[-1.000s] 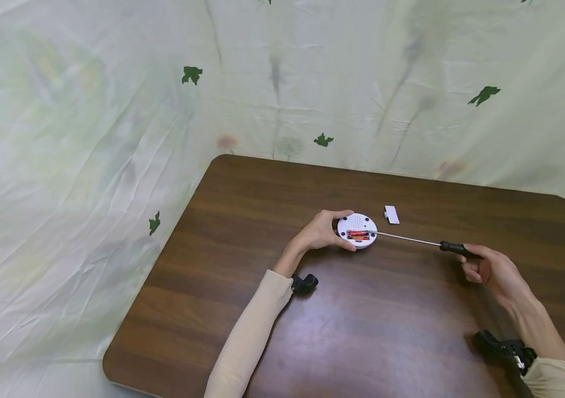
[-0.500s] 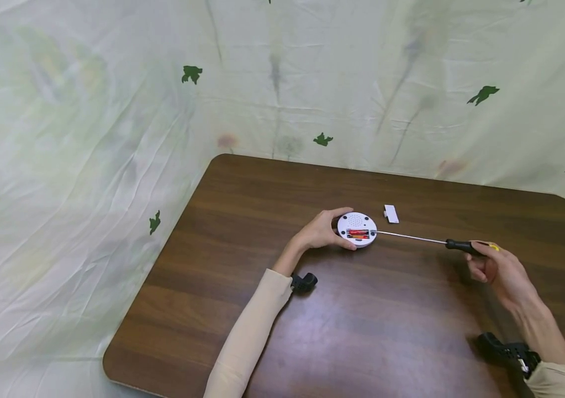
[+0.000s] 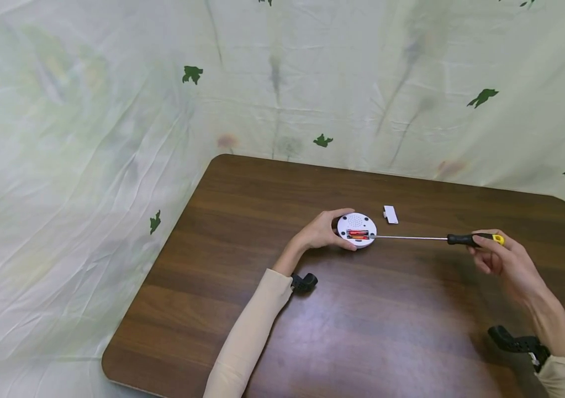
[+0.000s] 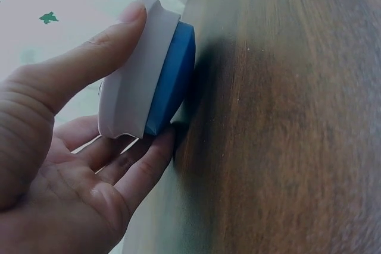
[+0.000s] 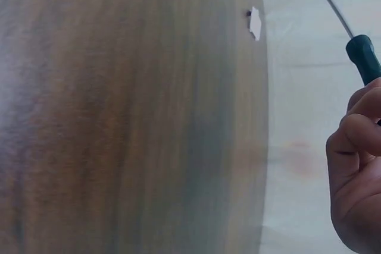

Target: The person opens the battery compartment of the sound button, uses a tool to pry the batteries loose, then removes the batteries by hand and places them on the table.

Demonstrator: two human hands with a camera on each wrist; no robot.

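Note:
A round white device with a blue underside is held between the thumb and fingers of my left hand. Its upward face has small round holes, dark feet and an uncovered compartment with red and orange batteries. My right hand grips a long screwdriver by its black handle with a yellow end. The thin metal shaft runs left, and its tip overlaps the right end of the battery compartment. In the right wrist view, curled fingers wrap the handle.
A small white battery cover lies on the brown wooden table, just beyond the device to the right. Pale curtain cloth with green leaf shapes hangs behind the table and along its left side. Each wrist carries a black camera mount.
My right hand has shifted right and its grip on the handle has changed, baring the yellow end. The screwdriver tip has moved slightly lower at the compartment's right end. My left hand stays put.

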